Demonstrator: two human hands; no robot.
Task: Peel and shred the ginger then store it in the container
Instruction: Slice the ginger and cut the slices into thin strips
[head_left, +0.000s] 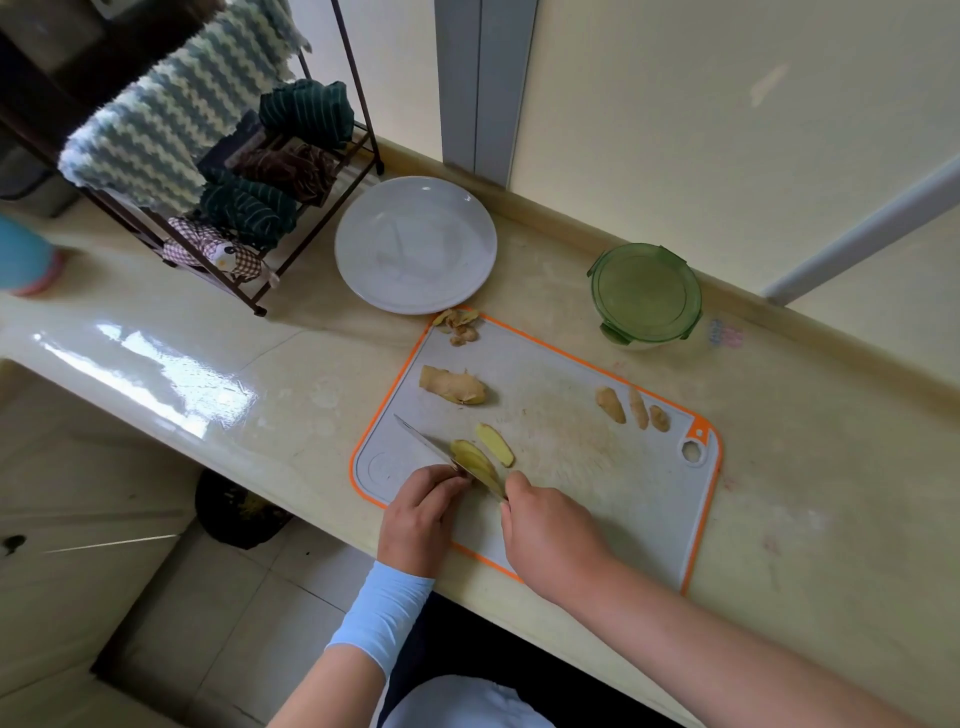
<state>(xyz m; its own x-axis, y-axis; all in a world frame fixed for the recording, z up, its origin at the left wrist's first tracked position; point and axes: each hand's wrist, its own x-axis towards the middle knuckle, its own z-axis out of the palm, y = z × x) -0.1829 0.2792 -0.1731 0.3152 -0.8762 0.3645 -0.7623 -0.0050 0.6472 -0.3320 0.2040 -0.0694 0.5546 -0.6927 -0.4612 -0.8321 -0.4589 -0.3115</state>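
Head view: a grey, orange-rimmed cutting board (571, 467) lies on the beige bench (260, 395). At the board's near left corner the left hand (423, 512), fingers curled, holds down a peeled ginger piece (467, 456). Its long axis runs diagonally from far left to near right. The right hand (545, 530) grips the knife (431, 446), its handle hidden in the fist. The blade lies along the ginger piece's near side, parallel to it, tip pointing far left. A cut slice (494, 444) lies just beside it on the same diagonal.

Further back on the board's left part sits an unpeeled ginger root (453, 385), its long axis roughly left to right. Three small ginger pieces (638, 409) lie near the board's right edge, and peelings (460, 325) at its far left corner. A lidded green container (645, 296) stands beyond the board's far right side, and a white plate (415, 244) beyond the far left corner.
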